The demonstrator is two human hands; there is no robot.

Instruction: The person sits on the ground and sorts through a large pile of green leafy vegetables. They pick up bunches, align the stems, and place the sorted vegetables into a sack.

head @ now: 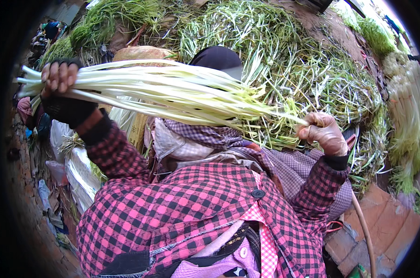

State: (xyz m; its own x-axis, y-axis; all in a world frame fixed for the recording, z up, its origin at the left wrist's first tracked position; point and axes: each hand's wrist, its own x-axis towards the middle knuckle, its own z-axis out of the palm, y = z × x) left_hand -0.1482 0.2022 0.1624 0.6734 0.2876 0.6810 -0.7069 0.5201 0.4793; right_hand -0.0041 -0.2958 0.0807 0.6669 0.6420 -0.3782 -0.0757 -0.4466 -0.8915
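Note:
A bundle of long, pale yellow-green leafy stalks (161,88) stretches across the view in front of me. My left hand (62,87), in a black fingerless glove, is closed around its white stem ends at the left. At the right, my right hand (321,132), in a thin translucent glove, pinches a few yellowish leaf tips (290,116) between thumb and fingers. The stalks fan out between the two hands, above my lap, which is covered by checked cloth (210,135).
A large heap of loose green and pale leaves (321,76) lies beyond the bundle. Tied pale bundles (404,114) lie at the far right, near brick paving (383,226). More white stalks (81,173) lie at the left. A brown hose-like thing (364,226) curves at lower right.

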